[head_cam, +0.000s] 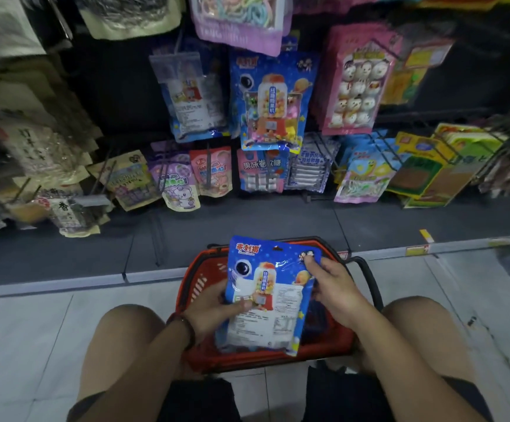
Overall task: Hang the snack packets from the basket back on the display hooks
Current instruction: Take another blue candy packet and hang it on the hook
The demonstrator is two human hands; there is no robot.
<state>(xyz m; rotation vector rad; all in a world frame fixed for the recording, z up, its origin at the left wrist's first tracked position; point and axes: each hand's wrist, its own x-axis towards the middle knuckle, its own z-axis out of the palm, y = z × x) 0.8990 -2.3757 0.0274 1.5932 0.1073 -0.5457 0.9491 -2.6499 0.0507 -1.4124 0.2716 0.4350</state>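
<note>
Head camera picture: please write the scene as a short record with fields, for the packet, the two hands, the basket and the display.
held item: blue snack packets, more than one, front and back faces showing
left hand: grip on the lower left edge
right hand: grip on the upper right corner
basket: red basket on the floor, under the packets
matching stock: same blue packet hanging on the display
posture: person squatting, knees either side of the basket

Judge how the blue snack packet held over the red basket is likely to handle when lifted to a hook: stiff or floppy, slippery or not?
The blue snack packet probably flexes: it is a thin film pouch, steadied by the left hand and right hand. Its glossy surface may be slippery. It looks fairly light, pinched by fingertips.
</note>
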